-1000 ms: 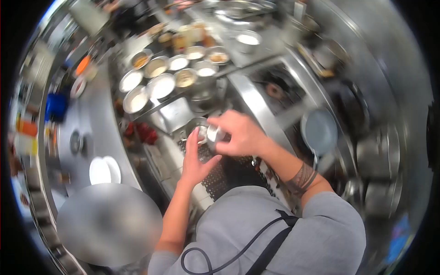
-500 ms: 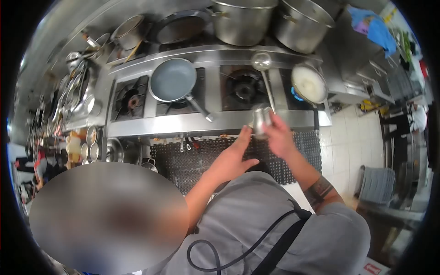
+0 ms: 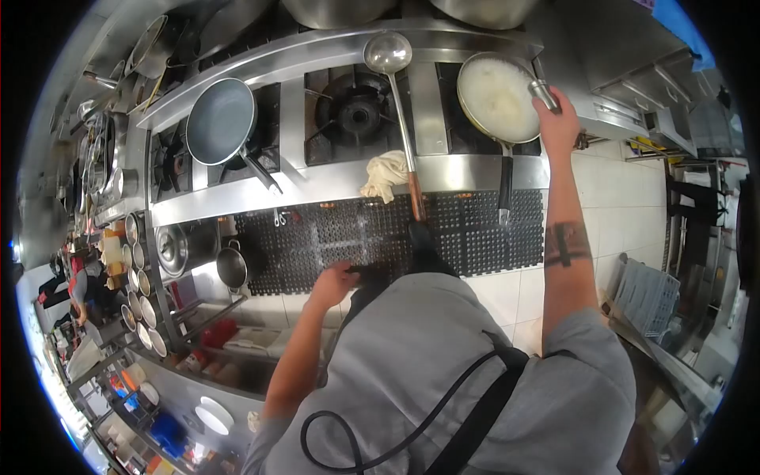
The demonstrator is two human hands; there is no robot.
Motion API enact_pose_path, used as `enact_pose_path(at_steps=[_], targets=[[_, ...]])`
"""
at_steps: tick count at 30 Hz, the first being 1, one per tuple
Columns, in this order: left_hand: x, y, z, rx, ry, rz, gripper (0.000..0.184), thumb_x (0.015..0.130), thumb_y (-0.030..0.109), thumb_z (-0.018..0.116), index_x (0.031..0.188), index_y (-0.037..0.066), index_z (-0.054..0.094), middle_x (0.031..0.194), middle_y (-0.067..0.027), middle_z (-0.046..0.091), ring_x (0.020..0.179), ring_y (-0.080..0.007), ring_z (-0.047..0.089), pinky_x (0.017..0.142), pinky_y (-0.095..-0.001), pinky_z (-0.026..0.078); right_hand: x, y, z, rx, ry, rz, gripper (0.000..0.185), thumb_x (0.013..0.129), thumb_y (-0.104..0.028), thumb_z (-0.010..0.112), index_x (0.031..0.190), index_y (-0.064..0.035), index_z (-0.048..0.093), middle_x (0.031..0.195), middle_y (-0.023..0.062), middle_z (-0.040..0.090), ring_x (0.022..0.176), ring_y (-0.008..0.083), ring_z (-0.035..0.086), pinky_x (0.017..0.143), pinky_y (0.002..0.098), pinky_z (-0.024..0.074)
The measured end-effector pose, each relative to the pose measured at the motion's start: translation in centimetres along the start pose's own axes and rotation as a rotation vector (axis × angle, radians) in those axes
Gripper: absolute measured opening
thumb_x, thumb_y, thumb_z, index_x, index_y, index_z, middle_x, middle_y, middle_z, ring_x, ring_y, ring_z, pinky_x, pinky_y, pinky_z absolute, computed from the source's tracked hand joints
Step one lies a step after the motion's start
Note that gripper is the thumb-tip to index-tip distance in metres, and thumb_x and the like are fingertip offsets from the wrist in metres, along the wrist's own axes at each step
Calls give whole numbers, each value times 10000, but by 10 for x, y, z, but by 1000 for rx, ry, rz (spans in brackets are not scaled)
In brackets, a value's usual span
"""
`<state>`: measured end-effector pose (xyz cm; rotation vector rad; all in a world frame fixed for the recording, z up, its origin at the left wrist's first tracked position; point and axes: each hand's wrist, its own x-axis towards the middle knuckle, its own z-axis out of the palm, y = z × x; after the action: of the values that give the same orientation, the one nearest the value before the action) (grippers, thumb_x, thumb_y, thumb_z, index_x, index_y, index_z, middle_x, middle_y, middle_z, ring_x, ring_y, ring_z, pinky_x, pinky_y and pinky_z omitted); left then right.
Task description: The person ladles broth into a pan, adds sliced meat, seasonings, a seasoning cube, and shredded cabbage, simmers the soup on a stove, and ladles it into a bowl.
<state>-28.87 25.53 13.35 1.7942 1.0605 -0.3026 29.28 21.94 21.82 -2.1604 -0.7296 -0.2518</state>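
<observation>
Steel stove [image 3: 297,188] and black floor mat [image 3: 491,237] are seen in a kitchen. A metal cup [image 3: 543,94] is grasped in the right hand [image 3: 559,121] and held tilted at the right rim of a pan [image 3: 478,127], where pale, frothy liquid [image 3: 497,93] is contained. By the waist, the left hand [image 3: 336,285] is held with fingers curled; whether anything is gripped cannot be told. Left of the pan, a ladle [image 3: 401,119] and a cloth [image 3: 386,176] are laid.
</observation>
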Motion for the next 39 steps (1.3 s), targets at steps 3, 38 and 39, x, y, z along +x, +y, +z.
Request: enact_pose_path(at_steps=[3,38,39], targets=[[-12,-53,26,66,76,-197,417,956,332,677,1235,23,701,1151,-228,729,1118,-408,681,968,-473,538,17,20,8,-24,-138,172,499,793,-294,821,1231,-76,725,1098,142,750,1078,299,695,982,383,515],[-191,-403,129,-921,811,-768,455,881,404,697,1026,-21,771,1071,-267,738,1035,-411,709,931,-474,549,-434,-657,255,960,-1593,-286,465,856,-59,806,1290,-3,648,1090,24,692,988,134,645,898,282,504],[-191,-411,139,-1026,874,-782,461,878,402,699,1005,-36,768,1056,-278,734,1022,-414,711,918,-479,552,-471,-698,273,926,-1631,-396,474,844,-59,819,1284,-2,652,1095,23,693,996,128,645,901,281,508]])
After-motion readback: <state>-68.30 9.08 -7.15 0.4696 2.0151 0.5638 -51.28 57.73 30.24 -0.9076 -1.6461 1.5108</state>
